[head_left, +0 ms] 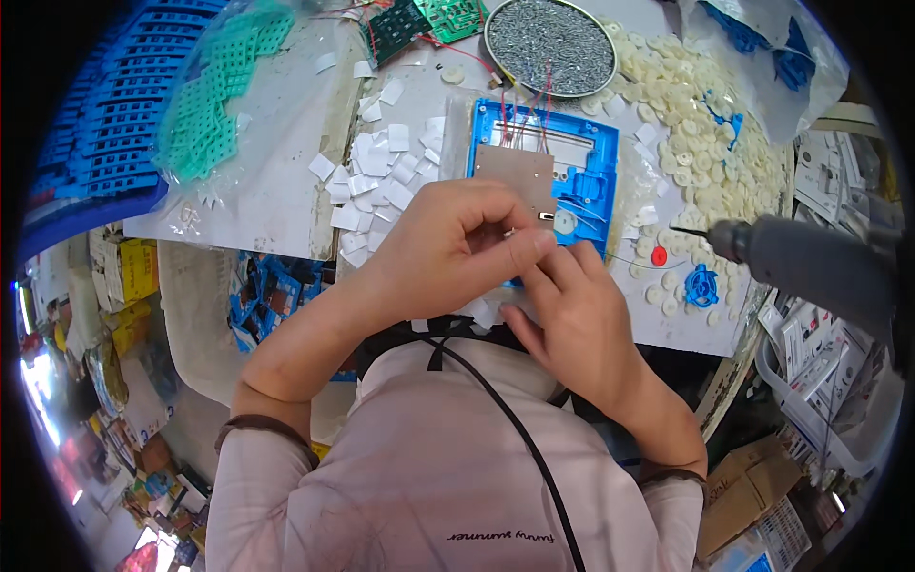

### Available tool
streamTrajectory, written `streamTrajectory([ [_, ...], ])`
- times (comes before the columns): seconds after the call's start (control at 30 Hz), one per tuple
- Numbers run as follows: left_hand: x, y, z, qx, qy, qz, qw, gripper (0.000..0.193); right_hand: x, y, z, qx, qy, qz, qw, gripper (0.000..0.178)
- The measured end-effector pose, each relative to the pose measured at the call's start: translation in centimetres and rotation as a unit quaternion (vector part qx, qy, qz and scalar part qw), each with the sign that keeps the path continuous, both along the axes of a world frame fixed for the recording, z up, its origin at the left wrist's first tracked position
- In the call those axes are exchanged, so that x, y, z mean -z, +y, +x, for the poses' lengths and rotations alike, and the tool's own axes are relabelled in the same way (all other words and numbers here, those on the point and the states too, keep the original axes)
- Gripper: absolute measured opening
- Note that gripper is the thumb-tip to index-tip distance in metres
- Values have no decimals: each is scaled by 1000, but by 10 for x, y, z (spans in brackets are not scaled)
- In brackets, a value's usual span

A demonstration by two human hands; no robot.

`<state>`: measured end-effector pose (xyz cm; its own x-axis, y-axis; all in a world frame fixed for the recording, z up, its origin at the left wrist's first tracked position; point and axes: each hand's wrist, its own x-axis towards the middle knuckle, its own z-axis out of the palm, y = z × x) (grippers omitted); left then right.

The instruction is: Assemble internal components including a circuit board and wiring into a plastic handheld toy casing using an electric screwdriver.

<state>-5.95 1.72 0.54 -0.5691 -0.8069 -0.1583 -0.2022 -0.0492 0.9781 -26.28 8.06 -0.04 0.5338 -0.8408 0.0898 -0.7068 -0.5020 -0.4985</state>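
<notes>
A blue plastic housing (602, 157) lies on the table in front of me, with a brown circuit board (515, 170) and thin wires in its upper part. A white round part (564, 222) sits inside it, just beyond my fingers. My left hand (457, 243) reaches over the near side of the housing, thumb and forefinger pinched together. Close against it, my right hand (583, 319) has its fingers curled at the housing's lower right corner, thumb lower down. Whatever lies between the fingertips is hidden. A thin wire runs from near my right hand past a red disc (659, 255).
White squares (400, 138) lie left of the housing, cream round parts (701, 157) to the right. Behind stands a round tray of screws (551, 43) beside green circuit boards (448, 17). A power screwdriver (810, 253) juts in from the right, above a blue ring-shaped part (701, 286).
</notes>
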Motion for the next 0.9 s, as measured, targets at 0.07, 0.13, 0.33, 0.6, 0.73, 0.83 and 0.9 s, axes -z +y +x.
streamTrajectory([
  [0.07,-6,0,-2,32,-46,-11,998,17,-3,-1,-16,28,-46,-23,998,56],
  [0.13,-2,0,-3,57,-27,-41,997,21,-13,1,-17,134,-127,1,983,48],
  [0.33,12,-4,-13,93,-10,-76,993,22,5,5,-24,128,-158,-16,979,32],
  [0.6,24,22,21,13,-119,-348,930,19,5,3,-41,184,-204,75,959,22],
  [0.73,30,29,29,73,-199,-425,880,39,-1,7,-30,262,-330,224,879,18],
  [0.83,31,32,31,94,-242,-440,860,51,1,1,-34,175,-345,238,891,17],
  [0.9,32,32,34,108,-255,-447,851,55,-9,3,-32,161,-283,277,904,15],
])
